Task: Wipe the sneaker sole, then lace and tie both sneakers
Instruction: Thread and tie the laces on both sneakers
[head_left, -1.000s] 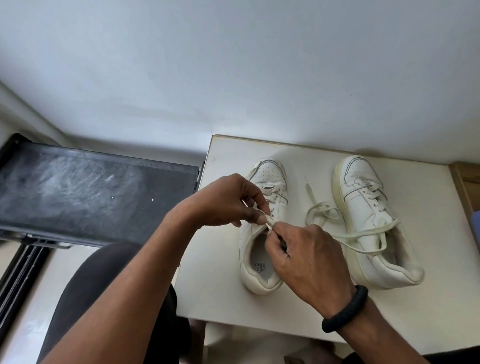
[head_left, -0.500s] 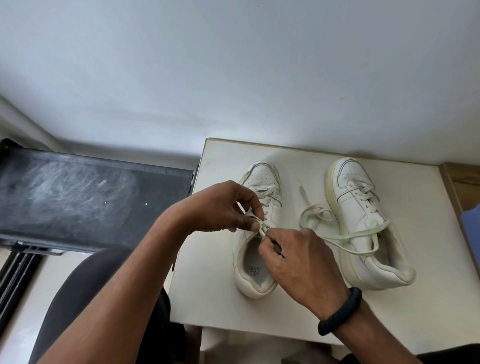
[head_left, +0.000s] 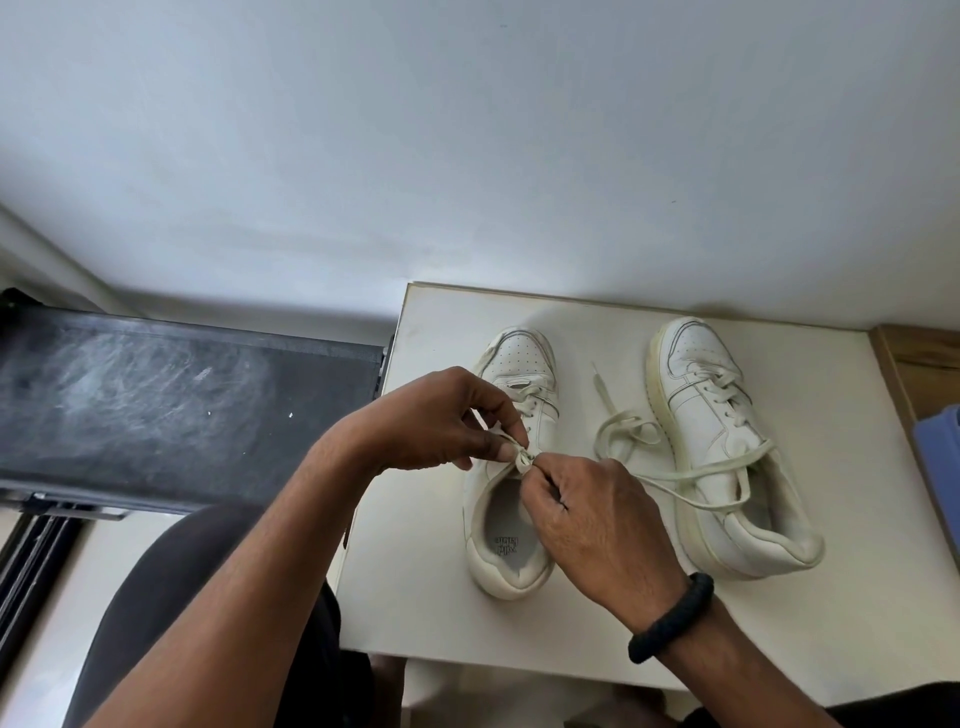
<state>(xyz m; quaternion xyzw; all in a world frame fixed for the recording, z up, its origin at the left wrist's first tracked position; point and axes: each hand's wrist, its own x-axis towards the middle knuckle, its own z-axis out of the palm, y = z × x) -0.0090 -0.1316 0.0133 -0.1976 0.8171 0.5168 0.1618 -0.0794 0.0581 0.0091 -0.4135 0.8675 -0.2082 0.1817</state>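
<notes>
"Sneaker lace (head_left: 523, 460) on the near shoe: who had hold of it?"

"Both hands did. The left hand (head_left: 441, 421) pinched it between thumb and forefinger, the other fingers curled in. The right hand (head_left: 597, 519) pinched the same bunched bit with its fingertips, knuckles up and fingers bent. The two sets of fingertips touched over the top eyelets."

"And the shoe under them?"

"That left sneaker (head_left: 519, 364) stood upright on the table (head_left: 831, 519), its toe toward 12 o'clock. The right forearm came in from 5 o'clock and the left from 7 o'clock."

"Was there any writing?"

"A dark print (head_left: 506, 548) sat on the insole (head_left: 511, 514) inside the shoe's opening. It was too small and blurred to read."

"Where was the other shoe?"

"The right sneaker (head_left: 711, 415) stood at 3 o'clock of the first one, apart from it, with its toe also toward 12. It was laced, but its loose lace (head_left: 691, 475) trailed across the opening and looped on the table between the shoes."

"What else showed?"

"A black wristband (head_left: 670, 618) was on the right wrist. A scuffed black panel (head_left: 156, 410) lay at 9 o'clock of the table, and a blue object (head_left: 940, 447) sat at its 3 o'clock edge."
</notes>
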